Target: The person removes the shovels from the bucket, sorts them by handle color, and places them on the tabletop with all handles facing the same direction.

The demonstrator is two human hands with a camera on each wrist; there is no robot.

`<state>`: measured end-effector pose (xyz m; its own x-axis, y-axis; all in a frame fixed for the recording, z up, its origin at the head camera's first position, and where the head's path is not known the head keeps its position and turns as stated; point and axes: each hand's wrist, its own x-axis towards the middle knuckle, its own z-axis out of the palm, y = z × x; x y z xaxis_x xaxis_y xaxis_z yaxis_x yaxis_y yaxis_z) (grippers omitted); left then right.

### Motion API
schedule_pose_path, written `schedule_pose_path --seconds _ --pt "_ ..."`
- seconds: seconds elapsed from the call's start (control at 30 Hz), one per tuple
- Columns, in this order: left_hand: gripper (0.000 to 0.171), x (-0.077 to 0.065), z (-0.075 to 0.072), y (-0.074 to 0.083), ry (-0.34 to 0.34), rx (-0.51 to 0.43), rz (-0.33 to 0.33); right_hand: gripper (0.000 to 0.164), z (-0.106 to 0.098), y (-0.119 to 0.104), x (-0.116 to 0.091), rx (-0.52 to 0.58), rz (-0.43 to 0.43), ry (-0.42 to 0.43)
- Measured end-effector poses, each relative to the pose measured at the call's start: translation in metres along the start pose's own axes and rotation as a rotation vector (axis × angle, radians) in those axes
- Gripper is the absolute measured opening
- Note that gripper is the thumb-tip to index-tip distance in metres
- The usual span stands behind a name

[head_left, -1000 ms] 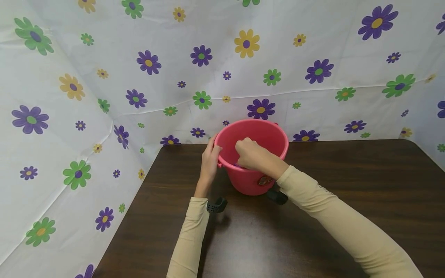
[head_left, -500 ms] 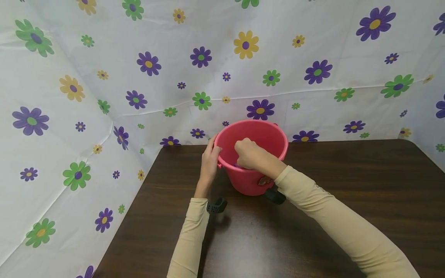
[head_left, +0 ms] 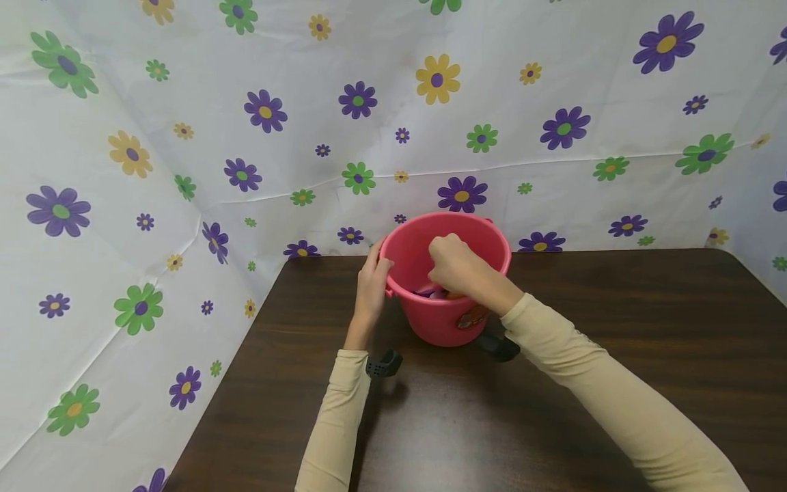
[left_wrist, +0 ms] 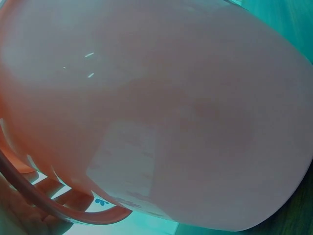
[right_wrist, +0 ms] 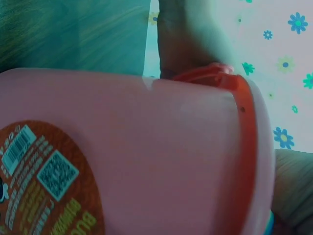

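Beige sleeves run up from the bottom of the head view, yours, each with a dark wrist camera strapped near the cuff, over a dark brown wooden table [head_left: 615,328]. Your left hand [head_left: 371,287] rests against the left side of a pink plastic bucket [head_left: 436,321], fingers curled up onto its rim and gripping it there; the left wrist view is filled almost wholly by the bucket's smooth pink wall [left_wrist: 161,112], with the rim and your fingertips at the lower left corner. Your right hand [head_left: 453,265] reaches over the near rim and down into the bucket, knuckles up and fingers bent inward; whether they hold anything cannot be told, since the fingertips are hidden behind the hand and the bucket wall. Just below that hand, inside the bucket, small coloured pieces [head_left: 433,292] show in purple and orange, too little of them visible to say what they are. The bucket stands upright on the table near its far edge, left of centre. On its near wall sits a round orange-brown label [head_left: 470,318], which the right wrist view shows close up with a barcode and a square code [right_wrist: 49,181], beside the bucket's rim [right_wrist: 247,147]. Behind the table, and along its left side, hangs a white sheet [head_left: 553,68] printed with purple, green and yellow flowers.
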<state>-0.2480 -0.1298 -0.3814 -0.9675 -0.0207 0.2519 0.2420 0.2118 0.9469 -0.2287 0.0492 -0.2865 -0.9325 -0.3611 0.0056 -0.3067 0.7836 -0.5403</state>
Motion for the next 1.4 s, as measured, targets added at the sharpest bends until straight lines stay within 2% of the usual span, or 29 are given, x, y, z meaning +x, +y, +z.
schedule_pose_path --seconds 0.1,0.27,0.57,0.87,1.07,1.4 --pt "0.057 0.000 0.001 0.000 -0.006 -0.005 0.001 0.016 -0.005 0.002 -0.002 0.008 -0.003 0.015" --pt "0.057 0.000 0.003 0.000 -0.006 -0.009 0.002 0.011 -0.014 0.005 -0.007 0.023 -0.029 0.037" --pt "0.057 0.000 0.006 0.000 -0.004 -0.004 0.018 0.013 -0.029 0.017 -0.014 0.015 -0.102 0.135" --pt "0.057 0.000 0.001 0.000 -0.008 0.008 0.010 0.018 -0.042 0.018 -0.021 0.042 -0.049 0.160" --pt "0.058 -0.001 -0.006 0.001 -0.010 0.028 0.025 0.020 -0.056 0.014 -0.030 0.066 -0.061 0.176" --pt "0.057 0.000 -0.003 -0.001 -0.020 0.008 0.017 0.024 -0.070 0.008 -0.050 0.061 -0.051 0.224"
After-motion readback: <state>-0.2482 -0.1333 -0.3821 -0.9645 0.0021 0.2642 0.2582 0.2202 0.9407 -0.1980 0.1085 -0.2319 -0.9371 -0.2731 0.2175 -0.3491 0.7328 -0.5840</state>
